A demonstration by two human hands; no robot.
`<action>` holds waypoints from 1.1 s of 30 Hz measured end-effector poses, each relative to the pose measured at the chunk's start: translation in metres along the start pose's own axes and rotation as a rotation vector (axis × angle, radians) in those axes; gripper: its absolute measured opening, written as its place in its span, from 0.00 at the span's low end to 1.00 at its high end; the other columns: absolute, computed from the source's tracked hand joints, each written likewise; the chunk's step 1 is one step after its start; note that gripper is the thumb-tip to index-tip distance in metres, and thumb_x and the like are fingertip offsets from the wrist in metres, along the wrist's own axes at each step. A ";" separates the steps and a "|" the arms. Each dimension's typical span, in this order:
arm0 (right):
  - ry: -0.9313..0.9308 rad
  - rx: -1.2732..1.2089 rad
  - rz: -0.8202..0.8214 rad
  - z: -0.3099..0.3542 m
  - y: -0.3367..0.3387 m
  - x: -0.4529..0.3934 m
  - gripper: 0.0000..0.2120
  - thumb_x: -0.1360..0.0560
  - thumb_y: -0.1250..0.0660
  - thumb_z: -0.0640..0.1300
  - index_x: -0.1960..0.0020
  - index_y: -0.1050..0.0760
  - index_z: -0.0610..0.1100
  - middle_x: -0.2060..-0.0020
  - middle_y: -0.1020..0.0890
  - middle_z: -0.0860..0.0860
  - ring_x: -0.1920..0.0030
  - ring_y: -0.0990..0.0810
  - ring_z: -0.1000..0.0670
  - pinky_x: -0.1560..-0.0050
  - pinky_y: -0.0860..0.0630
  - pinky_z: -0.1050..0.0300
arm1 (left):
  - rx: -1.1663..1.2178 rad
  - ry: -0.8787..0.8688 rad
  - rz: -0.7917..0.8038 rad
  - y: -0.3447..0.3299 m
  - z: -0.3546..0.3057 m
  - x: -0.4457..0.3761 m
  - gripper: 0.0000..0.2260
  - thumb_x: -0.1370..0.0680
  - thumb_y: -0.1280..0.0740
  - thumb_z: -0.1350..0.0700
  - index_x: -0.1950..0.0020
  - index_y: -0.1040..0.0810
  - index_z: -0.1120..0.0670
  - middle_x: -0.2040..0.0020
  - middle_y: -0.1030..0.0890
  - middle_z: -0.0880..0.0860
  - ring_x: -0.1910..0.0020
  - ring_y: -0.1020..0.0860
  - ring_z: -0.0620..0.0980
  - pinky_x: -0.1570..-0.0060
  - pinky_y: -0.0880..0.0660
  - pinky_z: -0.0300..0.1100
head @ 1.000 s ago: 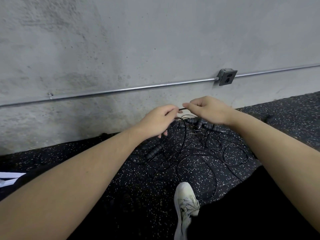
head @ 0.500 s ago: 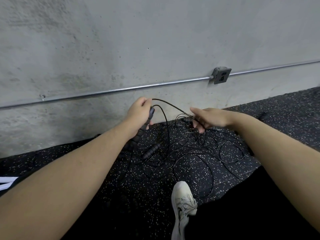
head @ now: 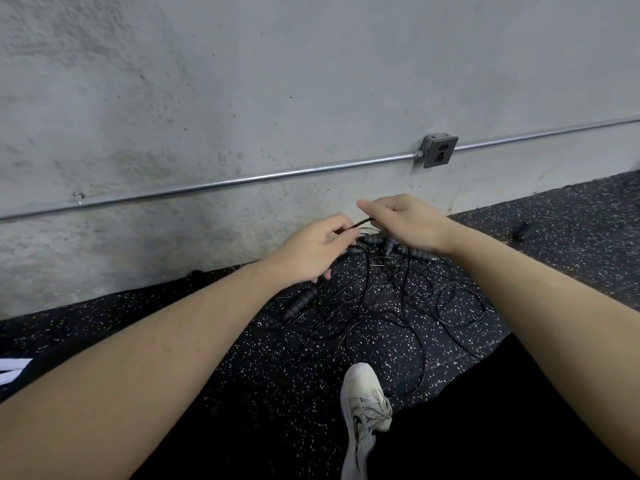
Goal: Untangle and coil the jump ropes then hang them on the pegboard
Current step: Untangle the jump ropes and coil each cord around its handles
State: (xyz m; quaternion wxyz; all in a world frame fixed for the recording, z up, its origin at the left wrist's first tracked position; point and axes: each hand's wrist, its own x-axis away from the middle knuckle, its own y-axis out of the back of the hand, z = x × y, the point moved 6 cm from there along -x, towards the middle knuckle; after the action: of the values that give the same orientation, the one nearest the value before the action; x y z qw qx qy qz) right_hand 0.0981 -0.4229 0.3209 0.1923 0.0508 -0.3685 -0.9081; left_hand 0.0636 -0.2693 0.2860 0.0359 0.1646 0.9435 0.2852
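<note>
Both hands are working above a tangle of jump ropes (head: 377,306) that is lying on the speckled black floor (head: 554,244), just in front of the concrete wall (head: 311,81). How many ropes are making up the tangle is impossible to count, since the thin black cords are crossing and looping over each other. The left hand (head: 311,252) is pinching a short stretch of cord (head: 360,224) between thumb and fingertips, and the right hand (head: 405,220) is grasping the same stretch at its other end, its fingers curled around it with the forefinger sticking out. The hands are hiding part of the heap.

One ribbed black handle (head: 299,303) is lying in plain view below the left hand, on the side of the tangle farther from the wall. A cluster of further handles (head: 398,245) is lying at the wall side, partly covered by the right hand; at least three seem to be showing, though the exact number is unclear.

One white shoe (head: 363,410) is showing, cut off at the bottom edge. One conduit pipe (head: 242,178) is running along the wall to one grey outlet box (head: 438,151). No writing is readable.
</note>
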 end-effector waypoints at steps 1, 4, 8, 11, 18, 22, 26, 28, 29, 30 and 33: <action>-0.012 -0.048 0.007 -0.001 0.000 0.000 0.26 0.17 0.44 0.63 0.66 0.30 0.46 0.75 0.30 0.53 0.68 0.27 0.48 0.58 0.28 0.49 | 0.013 0.006 -0.007 0.002 0.000 0.000 0.09 0.15 0.42 0.47 0.50 0.25 0.45 0.50 0.19 0.49 0.70 0.22 0.47 0.76 0.28 0.39; -0.077 -0.100 0.100 -0.007 -0.005 0.003 0.30 0.18 0.51 0.67 0.58 0.23 0.46 0.73 0.24 0.50 0.67 0.21 0.46 0.47 0.23 0.37 | 0.052 0.047 -0.115 0.016 0.009 -0.001 0.10 0.14 0.42 0.48 0.47 0.24 0.49 0.55 0.19 0.51 0.75 0.24 0.42 0.77 0.30 0.36; -0.203 0.084 0.356 -0.025 -0.017 0.010 0.30 0.17 0.56 0.65 0.46 0.23 0.46 0.55 0.13 0.46 0.48 0.15 0.47 0.38 0.25 0.48 | 0.220 0.205 -0.314 0.039 0.043 -0.007 0.10 0.14 0.43 0.45 0.46 0.26 0.49 0.49 0.18 0.56 0.71 0.21 0.48 0.75 0.26 0.38; -0.264 0.302 0.520 -0.042 -0.022 0.015 0.20 0.15 0.50 0.59 0.44 0.25 0.48 0.51 0.14 0.47 0.47 0.17 0.49 0.42 0.25 0.53 | 0.333 0.365 -0.479 0.057 0.068 -0.005 0.12 0.14 0.44 0.47 0.39 0.26 0.52 0.49 0.22 0.55 0.68 0.21 0.51 0.78 0.28 0.38; -0.185 0.210 0.313 -0.035 -0.005 0.008 0.15 0.14 0.45 0.50 0.51 0.23 0.47 0.69 0.27 0.50 0.70 0.25 0.52 0.65 0.29 0.61 | -0.024 0.329 -0.413 0.062 0.070 -0.004 0.18 0.14 0.46 0.50 0.23 0.36 0.43 0.41 0.22 0.52 0.68 0.19 0.52 0.74 0.24 0.42; -0.117 0.134 0.279 -0.022 -0.009 0.003 0.14 0.15 0.41 0.48 0.53 0.21 0.45 0.75 0.27 0.59 0.77 0.34 0.59 0.74 0.36 0.69 | -0.382 0.031 -0.261 0.038 0.029 -0.006 0.20 0.13 0.48 0.48 0.20 0.39 0.43 0.27 0.29 0.54 0.68 0.22 0.49 0.71 0.21 0.40; -0.065 0.024 0.269 -0.014 -0.012 0.002 0.13 0.16 0.40 0.50 0.55 0.21 0.48 0.77 0.27 0.61 0.75 0.34 0.58 0.73 0.36 0.68 | -0.406 -0.122 -0.040 0.000 0.003 0.003 0.16 0.13 0.47 0.47 0.29 0.26 0.45 0.38 0.21 0.45 0.49 0.20 0.46 0.50 0.23 0.41; -0.067 0.008 0.275 -0.015 -0.014 0.002 0.13 0.16 0.39 0.51 0.53 0.20 0.48 0.76 0.27 0.59 0.74 0.33 0.57 0.73 0.35 0.67 | -0.433 -0.111 -0.039 -0.006 0.002 0.001 0.14 0.13 0.46 0.47 0.41 0.23 0.49 0.58 0.24 0.41 0.62 0.25 0.43 0.64 0.32 0.39; -0.062 0.007 0.287 -0.015 -0.015 0.003 0.13 0.16 0.39 0.52 0.52 0.19 0.47 0.75 0.27 0.58 0.74 0.33 0.56 0.71 0.34 0.66 | -0.448 -0.102 -0.058 -0.005 0.002 0.000 0.13 0.13 0.46 0.46 0.45 0.24 0.50 0.62 0.26 0.43 0.66 0.27 0.44 0.68 0.34 0.40; -0.052 -0.005 0.298 -0.015 -0.016 0.003 0.14 0.16 0.39 0.54 0.51 0.19 0.47 0.74 0.26 0.56 0.73 0.31 0.55 0.69 0.32 0.65 | -0.457 -0.094 -0.082 -0.003 0.003 -0.001 0.14 0.13 0.46 0.46 0.47 0.25 0.51 0.63 0.25 0.45 0.67 0.27 0.46 0.70 0.35 0.40; -0.052 -0.041 0.302 -0.016 -0.016 0.004 0.14 0.17 0.40 0.56 0.48 0.21 0.47 0.67 0.18 0.51 0.67 0.22 0.53 0.58 0.26 0.62 | -0.379 -0.026 -0.179 0.014 0.007 -0.002 0.14 0.13 0.47 0.47 0.46 0.25 0.51 0.61 0.19 0.53 0.64 0.19 0.55 0.71 0.29 0.42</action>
State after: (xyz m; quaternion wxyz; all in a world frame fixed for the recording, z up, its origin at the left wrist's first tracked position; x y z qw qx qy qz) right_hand 0.0930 -0.4241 0.2981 0.3180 -0.0326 -0.3580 -0.8773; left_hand 0.0702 -0.2553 0.2874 0.1036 0.0739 0.8835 0.4509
